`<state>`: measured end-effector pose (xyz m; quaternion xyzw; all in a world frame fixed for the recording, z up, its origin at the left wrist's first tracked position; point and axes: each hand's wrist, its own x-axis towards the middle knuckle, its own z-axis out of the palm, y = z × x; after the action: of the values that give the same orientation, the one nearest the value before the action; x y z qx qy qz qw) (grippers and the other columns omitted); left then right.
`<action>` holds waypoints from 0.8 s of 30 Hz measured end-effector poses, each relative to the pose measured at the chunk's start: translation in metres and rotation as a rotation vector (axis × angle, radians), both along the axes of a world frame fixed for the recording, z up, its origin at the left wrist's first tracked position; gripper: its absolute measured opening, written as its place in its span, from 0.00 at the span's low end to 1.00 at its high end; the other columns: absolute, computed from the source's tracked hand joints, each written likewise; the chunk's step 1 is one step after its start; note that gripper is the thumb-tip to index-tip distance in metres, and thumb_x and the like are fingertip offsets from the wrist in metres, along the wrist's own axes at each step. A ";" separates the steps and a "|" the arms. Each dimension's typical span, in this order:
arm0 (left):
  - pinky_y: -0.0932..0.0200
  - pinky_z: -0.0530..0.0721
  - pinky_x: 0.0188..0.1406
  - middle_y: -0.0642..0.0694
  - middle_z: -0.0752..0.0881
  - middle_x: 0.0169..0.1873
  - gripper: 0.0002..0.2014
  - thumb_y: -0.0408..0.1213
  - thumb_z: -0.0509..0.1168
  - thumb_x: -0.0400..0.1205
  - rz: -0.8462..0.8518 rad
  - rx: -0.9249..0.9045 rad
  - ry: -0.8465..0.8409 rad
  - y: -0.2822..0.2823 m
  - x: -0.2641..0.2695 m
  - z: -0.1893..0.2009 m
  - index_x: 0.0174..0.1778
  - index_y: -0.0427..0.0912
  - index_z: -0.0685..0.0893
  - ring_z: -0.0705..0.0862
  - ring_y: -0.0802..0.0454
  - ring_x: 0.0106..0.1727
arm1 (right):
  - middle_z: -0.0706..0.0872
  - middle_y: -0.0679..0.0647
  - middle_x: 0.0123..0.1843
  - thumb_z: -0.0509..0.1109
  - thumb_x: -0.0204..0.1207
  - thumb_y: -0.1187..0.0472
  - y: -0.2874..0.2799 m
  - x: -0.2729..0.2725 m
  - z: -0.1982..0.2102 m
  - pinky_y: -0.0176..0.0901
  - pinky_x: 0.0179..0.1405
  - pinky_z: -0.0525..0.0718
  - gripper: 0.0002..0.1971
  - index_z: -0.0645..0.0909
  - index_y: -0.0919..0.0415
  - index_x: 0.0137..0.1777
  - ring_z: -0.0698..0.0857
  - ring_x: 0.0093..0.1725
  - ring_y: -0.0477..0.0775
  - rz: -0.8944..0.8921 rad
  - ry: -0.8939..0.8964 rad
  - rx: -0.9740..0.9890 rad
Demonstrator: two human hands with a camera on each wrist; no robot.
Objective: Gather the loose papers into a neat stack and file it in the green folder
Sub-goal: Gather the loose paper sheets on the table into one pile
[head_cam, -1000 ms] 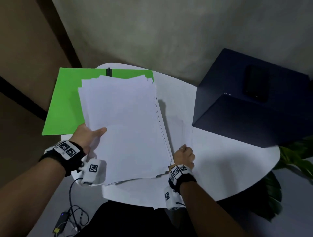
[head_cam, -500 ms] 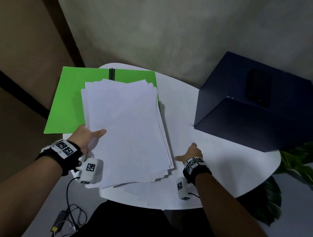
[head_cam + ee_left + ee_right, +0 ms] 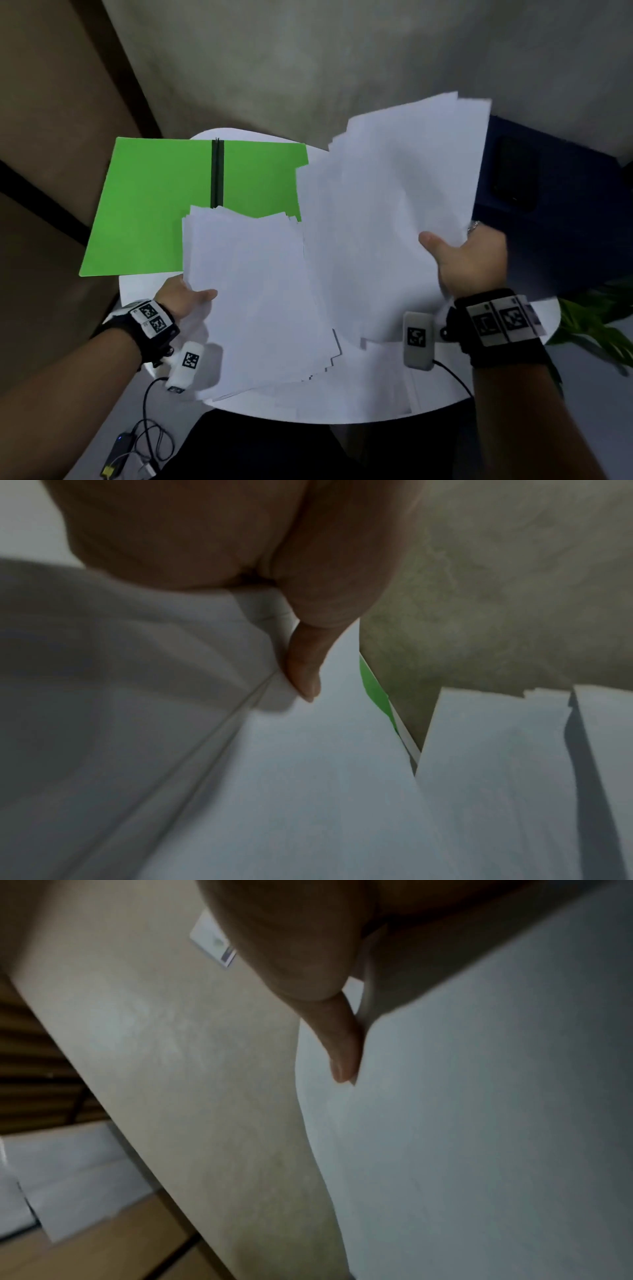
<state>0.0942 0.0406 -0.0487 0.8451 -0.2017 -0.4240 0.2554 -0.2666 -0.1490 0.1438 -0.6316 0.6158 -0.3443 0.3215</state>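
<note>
Gathering was part done: the left hand point(image 3: 185, 298) pinched one ragged bundle of papers point(image 3: 253, 301) at lower centre of the head view, and the right hand point(image 3: 469, 260) gripped a second bundle point(image 3: 387, 219) at centre right, raised and tilted. Both long axes ran toward the frame top. The green folder point(image 3: 154, 205) lay open at upper left on the surface point(image 3: 342, 407), unfilled; merging, squaring and filing remained

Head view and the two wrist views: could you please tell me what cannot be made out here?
- Head view: the right hand fingers are hidden behind its raised papers, whose edges are motion-blurred.
- Head view: the left hand fingers are hidden under its paper stack.
- Head view: the green folder near right part is covered by both bundles.
- Head view: the sheet count is too fine to tell.
- Wrist views: only thumbs on paper, blurred.
</note>
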 end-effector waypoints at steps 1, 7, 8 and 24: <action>0.48 0.84 0.42 0.39 0.89 0.41 0.23 0.48 0.83 0.66 -0.026 0.006 -0.037 0.000 0.000 0.001 0.45 0.32 0.88 0.87 0.42 0.42 | 0.87 0.39 0.39 0.81 0.68 0.65 0.000 0.001 0.002 0.25 0.35 0.83 0.09 0.86 0.54 0.45 0.87 0.34 0.31 0.017 -0.062 0.005; 0.49 0.82 0.49 0.37 0.89 0.50 0.23 0.44 0.79 0.72 -0.098 0.016 -0.137 0.000 -0.001 0.004 0.57 0.33 0.85 0.87 0.39 0.50 | 0.91 0.47 0.46 0.81 0.68 0.67 0.008 0.023 -0.043 0.47 0.54 0.88 0.11 0.86 0.55 0.47 0.91 0.46 0.48 0.077 -0.193 0.215; 0.52 0.80 0.48 0.38 0.89 0.49 0.21 0.43 0.78 0.73 -0.102 0.025 -0.141 0.000 -0.003 0.005 0.57 0.34 0.85 0.86 0.40 0.49 | 0.90 0.45 0.45 0.80 0.69 0.68 0.010 0.025 -0.048 0.47 0.54 0.87 0.11 0.85 0.54 0.46 0.90 0.44 0.43 0.087 -0.167 0.228; 0.29 0.66 0.77 0.39 0.73 0.79 0.60 0.88 0.53 0.57 0.477 -0.181 0.595 -0.002 0.015 -0.022 0.78 0.51 0.73 0.74 0.35 0.76 | 0.85 0.61 0.65 0.84 0.65 0.59 0.039 0.102 -0.136 0.51 0.68 0.81 0.32 0.77 0.67 0.68 0.85 0.64 0.60 0.237 0.078 0.442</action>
<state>0.1096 0.0390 -0.0709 0.6823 0.0467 -0.5599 0.4678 -0.1644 -0.1100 0.0078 -0.6266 0.6098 -0.1367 0.4657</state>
